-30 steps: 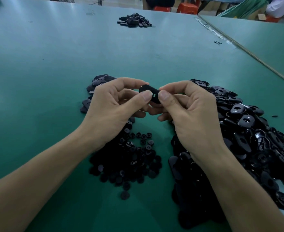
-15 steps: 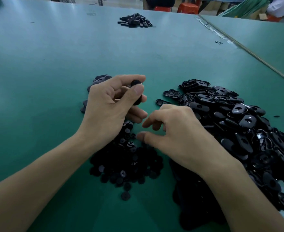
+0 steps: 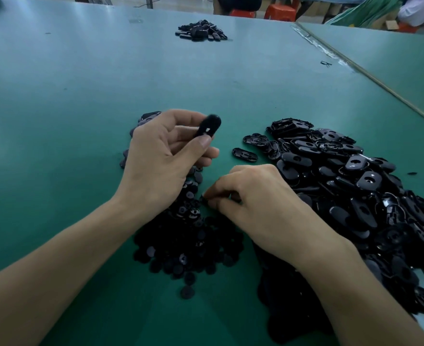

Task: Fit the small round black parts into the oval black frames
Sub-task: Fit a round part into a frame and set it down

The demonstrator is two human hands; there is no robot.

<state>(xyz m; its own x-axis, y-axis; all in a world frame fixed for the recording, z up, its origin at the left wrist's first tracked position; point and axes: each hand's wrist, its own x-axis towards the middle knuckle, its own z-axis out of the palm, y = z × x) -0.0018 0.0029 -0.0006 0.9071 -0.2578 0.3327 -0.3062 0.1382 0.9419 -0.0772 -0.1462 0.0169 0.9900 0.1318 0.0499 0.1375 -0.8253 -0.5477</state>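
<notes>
Though blurred, seemingly one frame (image 3: 209, 127), two hands (image 3: 161, 158) (image 3: 263, 206)

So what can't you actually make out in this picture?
Head view only:
oval frame in the left hand: motion-blurred, so whether anything is fitted is unclear.
right hand: its curled fingers hide whether it pinches one of the round parts.
far pile: too small to identify.
pile of frames: cut off by the right edge.

Bare table (image 3: 68, 121) wide open left and far side, up to far pile (image 3: 201, 33). Right blocked by frame pile (image 3: 355, 196). Near centre: round parts (image 3: 181, 245), right hand (image 3: 260, 203) at their edge. Narrow lane between left hand (image 3: 161, 158), gripping a frame (image 3: 208, 127), and frame pile; lone frame (image 3: 244, 154) lies in it.
</notes>
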